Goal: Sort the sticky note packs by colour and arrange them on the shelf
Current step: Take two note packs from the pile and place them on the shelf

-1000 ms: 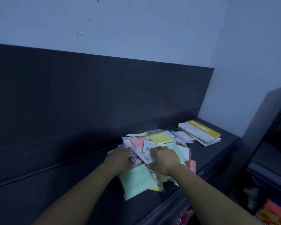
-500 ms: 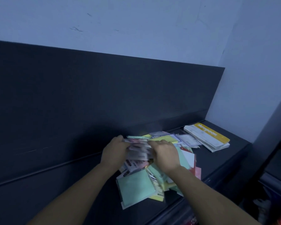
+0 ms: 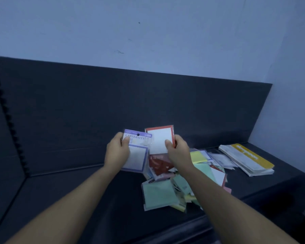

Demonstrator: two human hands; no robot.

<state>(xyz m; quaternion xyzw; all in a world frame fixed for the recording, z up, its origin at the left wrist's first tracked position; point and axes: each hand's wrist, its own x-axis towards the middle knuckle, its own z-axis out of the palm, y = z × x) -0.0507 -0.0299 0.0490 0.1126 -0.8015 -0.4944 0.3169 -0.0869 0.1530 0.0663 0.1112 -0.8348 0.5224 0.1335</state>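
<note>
One purple pack (image 3: 138,156), left hand (image 3: 117,153); one red pack (image 3: 159,140), right hand (image 3: 179,153).

Purple-bordered pack (image 3: 136,152), white centre, dark lettering on its header; red-bordered pack (image 3: 159,140), white centre; dark red pack (image 3: 159,163) with pale marks; mint green pack (image 3: 158,193); yellow pack (image 3: 197,156); stack of booklets (image 3: 248,158), white with a yellow band; shelf (image 3: 77,199), dark grey; wall (image 3: 148,32), pale blue-grey.

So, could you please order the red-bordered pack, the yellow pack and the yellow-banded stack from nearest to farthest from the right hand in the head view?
1. Red-bordered pack: gripped in the right hand.
2. Yellow pack: lying just to its right, lower down.
3. Yellow-banded stack: far right on the shelf.
</note>
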